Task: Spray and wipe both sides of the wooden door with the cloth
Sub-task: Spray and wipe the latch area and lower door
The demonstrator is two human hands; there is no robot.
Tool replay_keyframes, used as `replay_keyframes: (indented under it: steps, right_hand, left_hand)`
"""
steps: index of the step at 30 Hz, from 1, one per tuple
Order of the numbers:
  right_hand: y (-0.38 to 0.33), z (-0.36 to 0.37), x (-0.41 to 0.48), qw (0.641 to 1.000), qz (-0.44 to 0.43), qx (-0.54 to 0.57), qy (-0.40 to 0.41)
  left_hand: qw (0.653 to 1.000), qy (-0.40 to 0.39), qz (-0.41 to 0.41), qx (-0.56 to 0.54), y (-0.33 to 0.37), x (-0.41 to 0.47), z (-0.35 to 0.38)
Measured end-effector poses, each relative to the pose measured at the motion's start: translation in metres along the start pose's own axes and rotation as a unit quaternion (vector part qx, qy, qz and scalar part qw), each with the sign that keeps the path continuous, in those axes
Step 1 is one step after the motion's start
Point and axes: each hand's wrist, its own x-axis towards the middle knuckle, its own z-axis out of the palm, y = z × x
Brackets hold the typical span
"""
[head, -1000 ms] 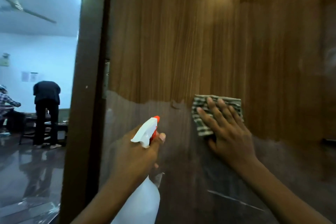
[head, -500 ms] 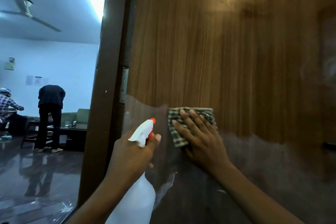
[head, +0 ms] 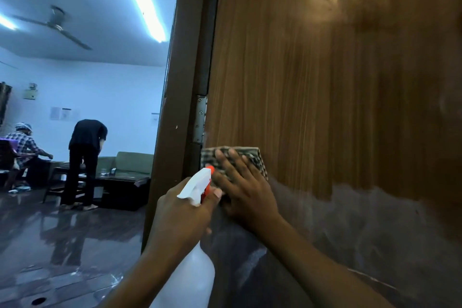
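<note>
Against the hinge edge of the wooden door [head: 312,107], the right hand [head: 246,194] is pressing the checked cloth [head: 252,155] flat with fingers spread, probably to put a broad patch of cloth on the panel. Just beside it, the left hand [head: 182,217] is gripping the spray bottle [head: 192,280] by its neck, thumb beside the orange trigger and nozzle facing the door, presumably ready to wet it. Below the cloth, a cloudy film is covering the lower panel; the metal hinge [head: 200,120] is sitting just above.
</note>
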Motion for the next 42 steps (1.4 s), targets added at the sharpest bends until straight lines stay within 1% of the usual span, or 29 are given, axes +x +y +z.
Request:
replay_keyframes:
  steps: [1,2,3,6,7,8,9,10,12,14,16,19,22,23,25,27,28,29,31,33,34,36,37,39,41,42]
  right_hand:
    - [0.007,-0.003,-0.011,1.000,-0.011,-0.008,-0.005]
    - [0.015,-0.006,-0.016,1.000,-0.004,-0.018,-0.003]
    - [0.021,-0.009,-0.014,0.999,0.022,-0.027,0.001]
    - [0.016,-0.013,0.034,0.988,0.151,-0.021,0.015]
    - [0.006,-0.013,0.054,0.984,0.179,-0.004,0.011]
    - [-0.007,-0.009,0.068,0.983,0.182,0.013,0.004]
    - [-0.022,-0.004,0.074,0.987,0.157,0.026,-0.002]
    - [-0.036,0.000,0.070,0.993,0.114,0.037,0.003]
    - [-0.062,0.015,0.037,0.996,0.034,0.075,0.017]
    - [-0.082,0.020,-0.014,0.994,-0.009,0.107,-0.010]
    - [-0.083,0.018,-0.062,0.996,-0.029,0.081,-0.018]
    - [-0.055,0.003,-0.127,0.999,0.026,0.037,-0.028]
    - [-0.019,-0.014,-0.178,0.989,0.141,-0.006,-0.033]
    - [-0.010,-0.016,-0.180,0.982,0.185,-0.019,-0.037]
    - [-0.001,-0.019,-0.156,0.965,0.260,-0.028,-0.031]
    - [-0.008,-0.021,-0.104,0.955,0.297,-0.011,-0.006]
    - [-0.016,-0.019,-0.079,0.958,0.287,0.008,-0.001]
    - [-0.027,-0.014,-0.060,0.966,0.259,0.026,-0.004]
    - [-0.052,0.001,-0.048,0.988,0.151,0.038,-0.008]
    - [-0.070,0.013,-0.074,0.998,0.055,0.038,-0.010]
    - [-0.072,0.013,-0.096,0.999,0.030,0.039,-0.015]
    - [-0.059,0.005,-0.142,0.999,0.028,0.029,-0.021]
    - [-0.044,-0.001,-0.159,0.998,0.051,0.019,-0.020]
    - [-0.006,-0.015,-0.175,0.989,0.149,0.000,-0.008]
    - [0.024,-0.024,-0.158,0.968,0.249,-0.015,-0.008]
    - [0.032,-0.027,-0.139,0.957,0.289,-0.020,-0.003]
  left_hand:
    - [1.000,-0.002,-0.005,-0.009,-0.002,-0.002,-0.002]
    - [1.000,-0.004,-0.006,-0.014,-0.004,-0.004,-0.004]
    - [1.000,-0.005,-0.004,-0.017,-0.005,-0.006,-0.006]
    - [1.000,0.000,0.002,-0.018,-0.011,-0.008,-0.012]
    - [1.000,0.002,0.001,-0.022,-0.011,-0.009,-0.013]
    - [1.000,0.004,0.002,-0.025,-0.013,-0.009,-0.015]
    - [1.000,0.008,0.003,-0.029,-0.015,-0.009,-0.017]
    - [1.000,0.013,0.005,-0.026,-0.017,-0.009,-0.019]
    - [1.000,0.020,-0.001,-0.017,-0.022,-0.011,-0.020]
    - [1.000,0.019,-0.012,-0.005,-0.030,-0.016,-0.019]
    - [1.000,0.005,-0.016,0.010,-0.039,-0.024,-0.014]
    - [0.998,-0.036,0.011,0.058,-0.051,-0.037,-0.003]
    - [0.987,-0.049,0.022,0.153,-0.060,-0.045,0.009]
    - [0.984,-0.049,0.007,0.174,-0.061,-0.046,0.012]
    - [0.983,-0.052,-0.024,0.176,-0.064,-0.044,0.015]
    - [0.982,-0.069,-0.011,0.174,-0.068,-0.040,0.016]
    - [0.982,-0.078,0.008,0.172,-0.069,-0.040,0.017]
    - [0.981,-0.088,0.020,0.174,-0.068,-0.039,0.018]
    - [0.991,-0.065,0.013,0.114,-0.067,-0.040,0.023]
    - [0.998,-0.013,-0.016,0.062,-0.066,-0.042,0.028]
    - [0.998,-0.013,-0.018,0.060,-0.065,-0.043,0.031]
    - [0.998,-0.034,-0.004,0.058,-0.064,-0.044,0.037]
    - [0.998,-0.041,-0.010,0.047,-0.062,-0.046,0.040]
    - [0.998,-0.045,-0.032,-0.006,-0.061,-0.048,0.047]
    - [0.997,-0.039,-0.039,-0.046,-0.060,-0.049,0.056]
    - [0.997,-0.046,-0.041,-0.048,-0.058,-0.049,0.062]
